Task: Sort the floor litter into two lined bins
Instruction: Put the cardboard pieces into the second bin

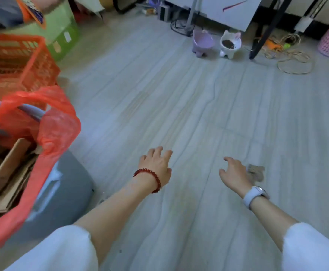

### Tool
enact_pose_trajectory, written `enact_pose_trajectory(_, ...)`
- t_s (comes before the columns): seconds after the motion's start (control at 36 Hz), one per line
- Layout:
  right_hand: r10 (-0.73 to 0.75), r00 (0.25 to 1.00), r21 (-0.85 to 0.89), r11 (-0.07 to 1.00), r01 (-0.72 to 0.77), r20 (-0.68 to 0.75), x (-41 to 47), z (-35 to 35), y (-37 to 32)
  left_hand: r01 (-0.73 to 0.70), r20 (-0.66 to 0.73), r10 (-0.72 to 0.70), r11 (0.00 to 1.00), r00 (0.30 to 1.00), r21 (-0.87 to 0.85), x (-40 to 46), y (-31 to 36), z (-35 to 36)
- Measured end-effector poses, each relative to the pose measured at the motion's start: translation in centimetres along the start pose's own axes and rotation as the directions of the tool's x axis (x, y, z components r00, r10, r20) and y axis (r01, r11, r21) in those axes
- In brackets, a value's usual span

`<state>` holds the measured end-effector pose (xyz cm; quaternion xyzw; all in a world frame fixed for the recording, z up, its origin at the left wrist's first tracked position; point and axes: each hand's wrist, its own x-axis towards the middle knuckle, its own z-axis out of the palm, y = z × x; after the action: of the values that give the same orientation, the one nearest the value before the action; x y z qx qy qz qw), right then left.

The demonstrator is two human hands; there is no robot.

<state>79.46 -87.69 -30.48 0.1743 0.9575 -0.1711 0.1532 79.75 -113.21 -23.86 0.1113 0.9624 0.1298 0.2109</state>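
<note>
Right hand [235, 173], fingers loosely spread and empty, reaches toward a brown scrap [256, 172] on the floor [198, 94] — probably cardboard. Left hand [156, 165] relaxed, empty. Grey bin [66, 182], red-lined, holds cardboard — the likely destination.

Even, diffuse daylight, cool bluish cast; source not seen. Only faint soft shadows are thrown on the floor [179, 106]. No glare is noted. Whole frame is softened by motion blur, fine detail lost. Wide-angle bending is seen at edges, strongest at left bin [66, 184].
</note>
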Motion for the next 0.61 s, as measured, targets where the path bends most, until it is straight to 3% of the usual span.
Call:
enact_pose_trajectory(0.11,0.104,0.994,-0.094,0.99,-0.107,-0.037,1.5,0.9,5.1,0.12,0.196,-0.124,0.992,0.973,0.03,2.1,0.9,6.8)
enact_pose_trajectory(0.19,0.152,0.987,-0.182,0.97,-0.158,-0.047,2.9,0.9,7.2,0.148,0.259,-0.172,0.983,0.95,0.111,2.2,0.9,10.3)
enact_pose_trajectory(0.36,0.267,0.957,-0.038,0.964,-0.264,0.115,5.5,2.0,9.4,0.116,0.283,-0.166,0.975,0.945,0.187,1.3,-0.4,12.0)
enact_pose_trajectory(0.47,0.111,0.991,-0.111,0.987,-0.119,-0.07,3.4,3.1,7.6,0.12,0.272,-0.169,0.975,0.947,0.19,1.4,-0.3,11.8)
enact_pose_trajectory(0.61,-0.189,0.98,-0.046,0.981,0.187,-0.058,0.4,4.2,2.7,0.073,0.262,-0.119,0.981,0.958,0.178,1.0,-1.1,11.6)
